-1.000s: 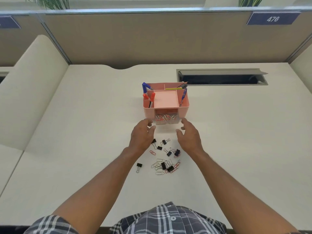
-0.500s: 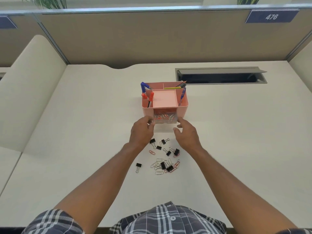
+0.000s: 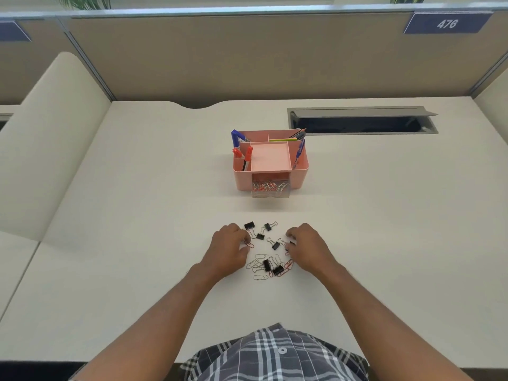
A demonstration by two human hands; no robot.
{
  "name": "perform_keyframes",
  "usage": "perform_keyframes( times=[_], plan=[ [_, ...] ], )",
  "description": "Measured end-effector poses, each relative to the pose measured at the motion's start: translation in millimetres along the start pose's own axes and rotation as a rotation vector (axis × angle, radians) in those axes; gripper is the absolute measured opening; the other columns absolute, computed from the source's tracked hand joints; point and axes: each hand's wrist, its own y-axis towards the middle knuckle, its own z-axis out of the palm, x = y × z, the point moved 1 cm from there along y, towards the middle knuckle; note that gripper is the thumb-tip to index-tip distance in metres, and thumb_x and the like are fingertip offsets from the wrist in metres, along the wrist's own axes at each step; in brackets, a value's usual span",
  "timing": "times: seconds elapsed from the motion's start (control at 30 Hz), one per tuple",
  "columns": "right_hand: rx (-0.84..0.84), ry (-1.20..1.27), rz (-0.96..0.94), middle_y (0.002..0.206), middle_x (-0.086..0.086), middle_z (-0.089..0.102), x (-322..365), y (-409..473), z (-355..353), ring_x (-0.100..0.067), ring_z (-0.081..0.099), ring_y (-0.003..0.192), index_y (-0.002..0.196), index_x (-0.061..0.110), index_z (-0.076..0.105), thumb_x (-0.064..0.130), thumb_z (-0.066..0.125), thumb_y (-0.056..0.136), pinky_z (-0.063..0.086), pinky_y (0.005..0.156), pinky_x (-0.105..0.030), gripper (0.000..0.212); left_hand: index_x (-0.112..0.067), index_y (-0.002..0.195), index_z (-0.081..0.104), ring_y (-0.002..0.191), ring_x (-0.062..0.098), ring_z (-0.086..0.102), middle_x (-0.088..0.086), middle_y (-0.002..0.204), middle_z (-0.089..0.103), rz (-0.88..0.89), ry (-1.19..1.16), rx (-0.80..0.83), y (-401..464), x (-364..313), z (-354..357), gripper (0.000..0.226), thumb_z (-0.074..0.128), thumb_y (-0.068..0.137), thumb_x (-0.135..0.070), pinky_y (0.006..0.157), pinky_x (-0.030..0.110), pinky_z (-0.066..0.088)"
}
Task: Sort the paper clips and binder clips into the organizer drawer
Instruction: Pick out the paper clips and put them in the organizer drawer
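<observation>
Organizer: a pink desk organizer (image 3: 270, 163) held pens in its side compartments; its clear drawer (image 3: 270, 189) stood pulled open, holding paper clips.
Clips: black binder clips (image 3: 267, 265) and silver and red paper clips (image 3: 259, 277) lay loose on the desk (image 3: 137, 215), near its front edge.
Hands: the left hand (image 3: 229, 250) pinched a red paper clip (image 3: 250, 245); the right hand (image 3: 308, 248) had curled fingers on the pile, grip unclear.
Room: bare desk separated pile and drawer.

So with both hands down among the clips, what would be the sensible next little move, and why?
Probably pinch up the red paper clip at the left hand fingertips and carry it to the clear drawer. That drawer stands pulled out of the pink organizer and already holds paper clips, while loose clips still lie on the desk. The right hand touches clips too.
</observation>
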Motion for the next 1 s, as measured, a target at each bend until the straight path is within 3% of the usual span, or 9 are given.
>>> perform_keyframes(
  times=[0.17, 0.37, 0.47, 0.6, 0.77, 1.0],
  plan=[
    [-0.016, -0.007, -0.022, 0.108, -0.006, 0.056, 8, 3, 4, -0.026, 0.058, 0.096, 0.113, 0.014, 0.064, 0.021, 0.054, 0.095, 0.041, 0.075, -0.029, 0.022, -0.018, 0.094, 0.069, 0.095, 0.022, 0.055, 0.000, 0.096, 0.059, 0.007, 0.053, -0.032, 2, -6, 4, 0.010, 0.063, 0.088, -0.023, 0.086, 0.037, 0.045],
    [-0.143, 0.145, -0.005, 0.104, -0.004, 0.067, 9, 5, -11, -0.022, 0.061, 0.097, 0.108, 0.011, 0.068, 0.012, 0.051, 0.095, 0.048, 0.083, -0.033, 0.022, -0.018, 0.092, 0.067, 0.095, 0.020, 0.053, -0.001, 0.097, 0.058, -0.004, 0.045, -0.009, 5, -8, 5, 0.008, 0.061, 0.090, -0.024, 0.087, 0.036, 0.044],
    [-0.082, 0.072, 0.048, 0.103, -0.001, 0.068, 0, 1, -12, -0.021, 0.061, 0.092, 0.101, 0.016, 0.068, 0.015, 0.054, 0.091, 0.046, 0.076, -0.028, 0.017, -0.018, 0.089, 0.065, 0.094, 0.020, 0.052, -0.001, 0.095, 0.058, -0.009, 0.030, -0.011, 5, -7, 6, 0.007, 0.062, 0.089, -0.024, 0.086, 0.035, 0.044],
    [0.013, 0.011, 0.025, 0.111, -0.003, 0.060, -3, -8, -3, -0.022, 0.059, 0.103, 0.115, 0.019, 0.064, 0.025, 0.061, 0.088, 0.046, 0.082, -0.030, 0.028, -0.017, 0.087, 0.064, 0.091, 0.019, 0.052, -0.004, 0.091, 0.056, 0.001, 0.025, -0.016, 5, -7, 6, 0.005, 0.062, 0.089, -0.022, 0.083, 0.033, 0.043],
    [-0.031, -0.019, -0.018, 0.114, -0.002, 0.053, 5, -12, 6, -0.021, 0.052, 0.108, 0.124, 0.028, 0.057, 0.034, 0.060, 0.090, 0.048, 0.082, -0.035, 0.035, -0.019, 0.085, 0.063, 0.090, 0.017, 0.050, -0.009, 0.087, 0.050, 0.003, 0.025, -0.010, 4, -8, 6, 0.004, 0.061, 0.089, -0.020, 0.078, 0.027, 0.038],
    [-0.052, -0.098, -0.051, 0.106, -0.003, 0.053, 15, -5, 5, -0.024, 0.052, 0.101, 0.104, 0.022, 0.065, 0.028, 0.055, 0.094, 0.050, 0.077, -0.036, 0.016, -0.019, 0.087, 0.062, 0.090, 0.017, 0.049, -0.007, 0.090, 0.053, 0.004, 0.016, -0.007, 5, -7, 7, 0.003, 0.061, 0.090, -0.021, 0.080, 0.028, 0.041]
  ],
)
